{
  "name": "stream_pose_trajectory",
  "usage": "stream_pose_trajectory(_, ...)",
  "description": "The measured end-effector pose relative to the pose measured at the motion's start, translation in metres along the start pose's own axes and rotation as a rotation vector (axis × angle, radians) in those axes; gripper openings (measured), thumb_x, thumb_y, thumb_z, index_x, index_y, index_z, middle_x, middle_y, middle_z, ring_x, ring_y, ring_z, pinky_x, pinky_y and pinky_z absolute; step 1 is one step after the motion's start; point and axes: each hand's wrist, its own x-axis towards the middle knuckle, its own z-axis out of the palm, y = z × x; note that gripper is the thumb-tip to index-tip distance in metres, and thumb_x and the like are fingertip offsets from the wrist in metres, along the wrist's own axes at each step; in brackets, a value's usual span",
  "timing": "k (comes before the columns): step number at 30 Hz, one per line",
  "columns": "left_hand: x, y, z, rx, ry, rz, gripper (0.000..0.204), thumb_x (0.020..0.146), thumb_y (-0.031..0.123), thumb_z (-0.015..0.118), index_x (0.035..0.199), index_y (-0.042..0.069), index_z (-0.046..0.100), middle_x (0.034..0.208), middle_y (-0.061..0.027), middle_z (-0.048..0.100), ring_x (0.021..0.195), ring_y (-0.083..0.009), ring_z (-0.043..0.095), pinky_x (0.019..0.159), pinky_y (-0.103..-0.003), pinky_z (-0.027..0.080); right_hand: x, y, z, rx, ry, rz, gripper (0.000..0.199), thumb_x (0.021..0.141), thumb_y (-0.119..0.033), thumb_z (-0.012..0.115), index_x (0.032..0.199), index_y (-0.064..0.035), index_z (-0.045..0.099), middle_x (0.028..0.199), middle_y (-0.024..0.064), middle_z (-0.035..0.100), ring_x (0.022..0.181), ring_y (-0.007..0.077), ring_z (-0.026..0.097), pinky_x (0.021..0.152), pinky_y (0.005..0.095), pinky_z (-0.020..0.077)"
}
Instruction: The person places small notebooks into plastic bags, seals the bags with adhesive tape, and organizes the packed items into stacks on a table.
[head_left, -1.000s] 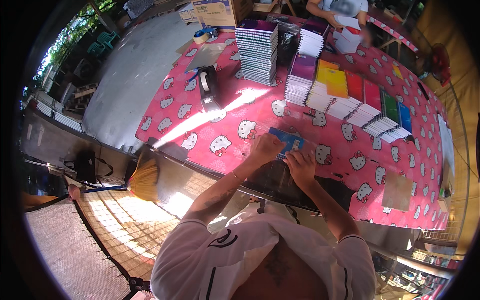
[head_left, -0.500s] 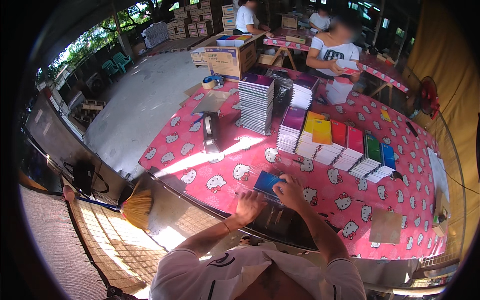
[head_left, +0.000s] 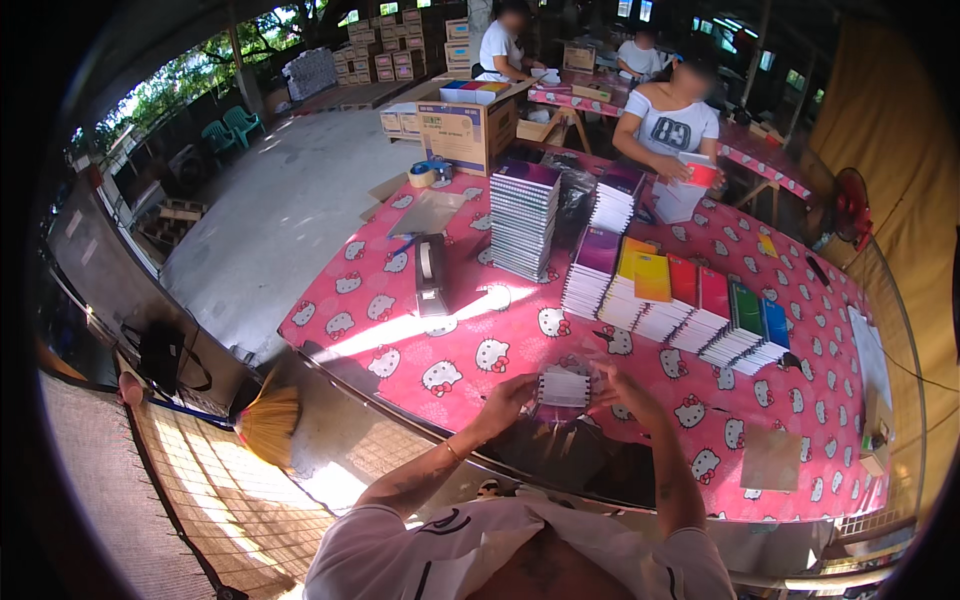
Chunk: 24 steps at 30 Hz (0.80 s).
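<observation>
A small bundle of spiral notebooks (head_left: 564, 390) is tipped up at the near table edge, white page edges and dark coils showing. Clear plastic film appears to surround it, though its outline is faint. My left hand (head_left: 510, 400) grips the bundle's left end. At its right end is my right hand (head_left: 628, 390), fingers apart and slightly blurred, close to the coils and film. Beyond my hands stands a row of notebook stacks with purple (head_left: 597, 250), yellow (head_left: 652, 276), red (head_left: 684, 280), green (head_left: 744, 303) and blue (head_left: 774, 320) covers.
A tall notebook stack (head_left: 524, 220) stands farther back, beside a black tape dispenser (head_left: 430, 275). Tape rolls (head_left: 424, 174) lie near a cardboard box (head_left: 452, 135). Across the pink patterned table (head_left: 480, 355), a person (head_left: 668, 125) handles a notebook. A brown sheet (head_left: 771, 459) lies at right.
The bundle has turned from its blue cover facing up to its page edges showing. My right hand has moved off the cover to the right end. The person opposite has shifted their notebook.
</observation>
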Motion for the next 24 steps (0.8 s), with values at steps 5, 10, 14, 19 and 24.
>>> stream_pose_trajectory(5, 0.063, 0.002, -0.066, 0.652, 0.689, 0.288, 0.045, 0.09, 0.013, 0.07, 0.131, 0.003, 0.056, 0.122, -0.0214, 0.059, 0.115, -0.0385, 0.057, 0.1, -0.043, 0.045, -0.038, -0.045, 0.064, -1.121, 0.403, -0.792, 0.035, 0.087, -0.031, 0.071, 0.114, -0.0114, 0.064, 0.133, 0.01, 0.058, 0.133, 0.0299, 0.047, 0.111, 0.0498, 0.0328)
stream_pose_trajectory(10, 0.127, -0.014, -0.218, 0.288, 0.688, -0.288, 0.058, 0.08, 0.03, 0.082, 0.127, 0.003, 0.06, 0.09, -0.0079, 0.064, 0.086, -0.0231, 0.062, 0.075, -0.035, 0.051, -0.039, -0.065, 0.096, -1.197, 0.405, -0.767, 0.022, 0.081, -0.025, 0.076, 0.099, -0.0132, 0.071, 0.12, 0.0035, 0.065, 0.118, 0.0261, 0.056, 0.107, 0.0463, 0.0341)
stream_pose_trajectory(14, 0.137, -0.044, -0.259, 0.0, 0.655, -0.209, 0.038, 0.081, 0.023, 0.079, 0.11, 0.001, 0.068, 0.093, -0.0053, 0.071, 0.077, -0.0137, 0.062, 0.072, -0.032, 0.051, -0.023, -0.061, 0.118, -1.212, 0.437, -0.753, 0.028, 0.082, -0.03, 0.075, 0.105, -0.0146, 0.07, 0.108, 0.0021, 0.07, 0.106, 0.026, 0.062, 0.099, 0.0445, 0.0377)
stream_pose_trajectory(19, 0.139, -0.072, -0.194, -0.705, 0.962, -0.311, 0.016, 0.089, -0.003, 0.063, 0.1, 0.008, 0.06, 0.091, -0.0063, 0.07, 0.081, -0.0178, 0.07, 0.069, -0.028, 0.052, -0.017, -0.053, 0.121, -1.273, 0.493, -0.64, 0.033, 0.084, -0.031, 0.073, 0.113, -0.0145, 0.07, 0.102, 0.0037, 0.072, 0.093, 0.0254, 0.066, 0.095, 0.0445, 0.0403)
stream_pose_trajectory(24, 0.117, -0.029, -0.225, 1.09, 0.804, -0.322, 0.023, 0.088, 0.026, 0.058, 0.083, 0.005, 0.069, 0.085, -0.02, 0.072, 0.078, -0.0381, 0.071, 0.07, -0.046, 0.056, -0.008, -0.041, 0.128, -1.298, 0.512, -0.677, 0.033, 0.085, -0.032, 0.072, 0.114, -0.0164, 0.07, 0.099, 0.0022, 0.072, 0.087, 0.0224, 0.068, 0.093, 0.0438, 0.0411)
